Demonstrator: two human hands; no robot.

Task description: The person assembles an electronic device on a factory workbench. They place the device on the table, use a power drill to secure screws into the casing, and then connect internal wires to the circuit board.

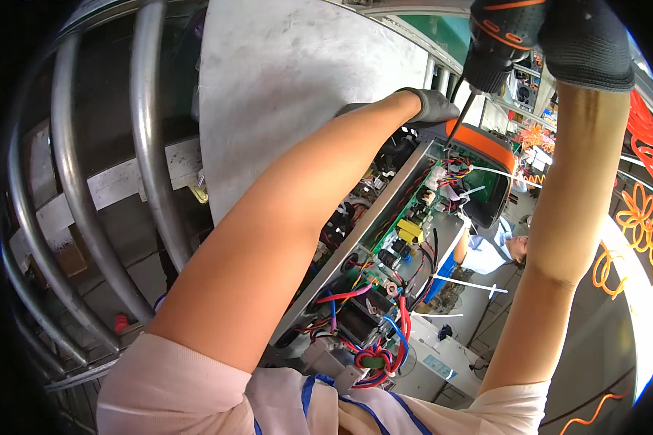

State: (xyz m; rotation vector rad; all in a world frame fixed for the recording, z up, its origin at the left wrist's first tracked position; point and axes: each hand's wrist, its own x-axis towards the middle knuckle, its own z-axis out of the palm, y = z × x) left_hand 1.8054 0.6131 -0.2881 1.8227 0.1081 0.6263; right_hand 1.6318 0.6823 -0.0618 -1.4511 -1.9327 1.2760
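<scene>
An electronic unit with an open metal chassis [374, 228] stands in front of me, packed with a green circuit board, wires and a yellow transformer [410, 231]. An orange-rimmed black panel [486, 147] is at its far end. My left hand [435, 106], in a grey glove, has its fingers closed at the panel's upper left corner; the fingertips are partly hidden. High at the right, my right hand [588, 47] in a dark glove grips a black and orange power screwdriver [502, 40]. Its long bit slants down to the chassis just inside the panel, where the tip is hard to make out.
Metal rollers [149, 123] run along the left, next to a pale grey board [268, 65]. Orange coiled hoses [642, 225] hang at the right. Another person [490, 250] works beyond the unit. White cable ties [471, 285] stick out from the wiring.
</scene>
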